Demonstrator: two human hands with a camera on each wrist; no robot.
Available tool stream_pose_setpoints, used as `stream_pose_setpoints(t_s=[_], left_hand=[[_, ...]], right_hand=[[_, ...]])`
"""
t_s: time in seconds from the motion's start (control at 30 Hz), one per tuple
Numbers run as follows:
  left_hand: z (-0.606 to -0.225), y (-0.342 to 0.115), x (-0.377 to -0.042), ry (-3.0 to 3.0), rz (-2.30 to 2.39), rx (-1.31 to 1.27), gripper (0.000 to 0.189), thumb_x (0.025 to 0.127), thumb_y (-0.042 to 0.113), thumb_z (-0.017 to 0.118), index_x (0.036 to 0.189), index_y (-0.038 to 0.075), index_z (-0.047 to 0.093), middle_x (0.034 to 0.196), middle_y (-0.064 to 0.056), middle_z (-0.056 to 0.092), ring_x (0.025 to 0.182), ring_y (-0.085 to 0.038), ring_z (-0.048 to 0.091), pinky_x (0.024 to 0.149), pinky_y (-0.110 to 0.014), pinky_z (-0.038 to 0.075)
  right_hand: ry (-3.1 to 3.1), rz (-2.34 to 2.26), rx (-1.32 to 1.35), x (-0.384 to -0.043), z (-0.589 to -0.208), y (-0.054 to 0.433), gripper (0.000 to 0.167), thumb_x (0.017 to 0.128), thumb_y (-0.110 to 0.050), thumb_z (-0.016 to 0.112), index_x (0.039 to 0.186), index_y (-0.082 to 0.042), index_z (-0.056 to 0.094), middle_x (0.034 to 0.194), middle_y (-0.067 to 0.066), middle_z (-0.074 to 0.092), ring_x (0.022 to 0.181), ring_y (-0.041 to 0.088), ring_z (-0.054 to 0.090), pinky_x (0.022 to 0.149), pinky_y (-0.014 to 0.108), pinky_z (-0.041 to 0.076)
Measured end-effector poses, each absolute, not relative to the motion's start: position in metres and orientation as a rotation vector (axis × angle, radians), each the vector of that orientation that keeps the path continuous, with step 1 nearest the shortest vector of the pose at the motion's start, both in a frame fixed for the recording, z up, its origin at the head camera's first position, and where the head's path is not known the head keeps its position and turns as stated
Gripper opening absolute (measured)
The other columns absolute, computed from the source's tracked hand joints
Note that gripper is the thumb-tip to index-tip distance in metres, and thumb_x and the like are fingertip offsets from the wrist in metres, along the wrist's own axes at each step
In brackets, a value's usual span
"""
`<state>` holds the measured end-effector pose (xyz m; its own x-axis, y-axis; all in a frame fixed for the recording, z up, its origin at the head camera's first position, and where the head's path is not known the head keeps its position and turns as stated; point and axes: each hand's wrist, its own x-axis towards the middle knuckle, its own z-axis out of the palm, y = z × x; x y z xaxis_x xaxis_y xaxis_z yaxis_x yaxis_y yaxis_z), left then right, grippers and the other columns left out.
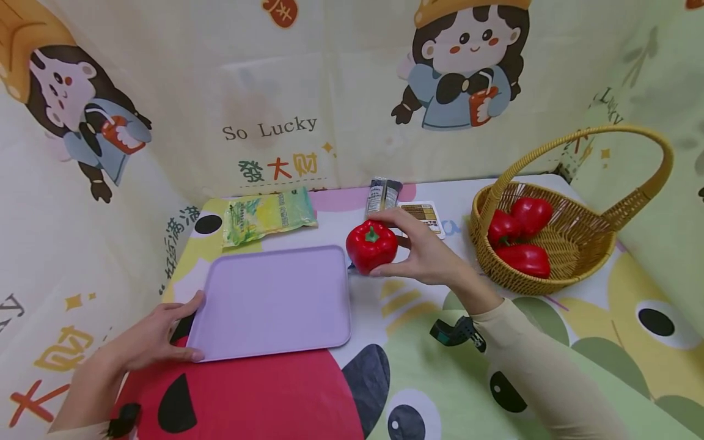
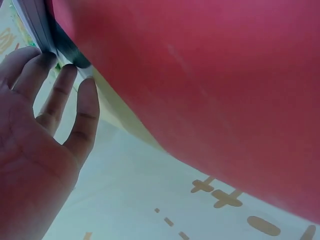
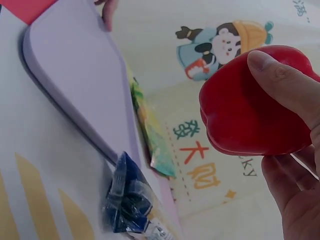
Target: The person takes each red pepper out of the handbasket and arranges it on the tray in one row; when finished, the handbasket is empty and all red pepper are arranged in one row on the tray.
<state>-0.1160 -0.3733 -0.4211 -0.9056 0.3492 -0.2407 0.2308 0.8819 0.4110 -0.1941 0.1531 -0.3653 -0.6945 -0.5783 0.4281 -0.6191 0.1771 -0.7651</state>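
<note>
My right hand [image 1: 420, 247] grips a red bell pepper [image 1: 371, 247] with a green stem between thumb and fingers. It is held up just right of a lilac tray [image 1: 275, 305]; in the right wrist view the thumb lies across the pepper [image 3: 250, 110]. My left hand [image 1: 156, 333] rests at the tray's left edge, thumb near the front corner. The left wrist view shows its fingers [image 2: 87, 105] extended, with fingertips at the tray's side. A woven basket [image 1: 596, 244] with a tall handle holds three red vegetables [image 1: 525, 260] on its left side.
Behind the tray lies a yellow-green packet [image 1: 269, 215]. A dark-and-silver packet [image 1: 383, 194] and a brown-and-white card [image 1: 423, 215] lie beyond my right hand. Patterned cloth walls [image 1: 330, 73] enclose the back and sides of the table.
</note>
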Motion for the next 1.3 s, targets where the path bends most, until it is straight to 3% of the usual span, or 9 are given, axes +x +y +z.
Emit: stream_pose_setpoints(t_s=[0.27,0.6,0.97,1.3], left_hand=[[-0.424,-0.375,-0.116,2.745,0.534,0.453,0.118,0.07,0.053,0.09,0.157,-0.002,0.033,0.142,-0.028,0.047,0.124,-0.041,0.042,0.096,-0.053,0.053],[-0.431,-0.383,-0.11,2.777,0.589,0.437,0.123,0.064,0.053,0.093,0.158,-0.001,0.033,0.142,-0.024,0.049,0.123,-0.038,0.039,0.089,-0.036,0.052],[-0.423,-0.369,-0.121,2.765,0.544,0.495,0.133,0.061,0.057,0.093,0.16,-0.001,0.027,0.16,-0.025,0.034,0.127,-0.038,0.04,0.095,-0.046,0.054],[-0.417,-0.363,-0.126,2.699,0.55,0.416,0.14,0.057,0.053,0.096,0.161,-0.002,0.02,0.152,-0.026,0.038,0.126,-0.039,0.036,0.094,-0.04,0.055]], right_hand=[[-2.4,1.585,1.214,-0.2,-0.37,0.132,0.085,0.075,-0.015,0.094,0.148,-0.016,0.05,0.144,-0.001,0.05,0.134,0.018,0.05,0.097,0.038,0.057],[-2.392,1.689,1.311,-0.208,-0.381,0.092,0.082,0.078,-0.017,0.092,0.148,-0.016,0.049,0.143,-0.001,0.051,0.133,0.017,0.05,0.095,0.038,0.059],[-2.408,1.63,1.365,-0.216,-0.385,0.07,0.083,0.078,-0.022,0.092,0.148,-0.016,0.049,0.14,-0.001,0.053,0.131,0.015,0.051,0.094,0.033,0.058],[-2.366,1.662,1.411,-0.221,-0.387,0.05,0.083,0.078,-0.021,0.092,0.148,-0.014,0.047,0.141,0.001,0.053,0.131,0.015,0.051,0.094,0.035,0.058]])
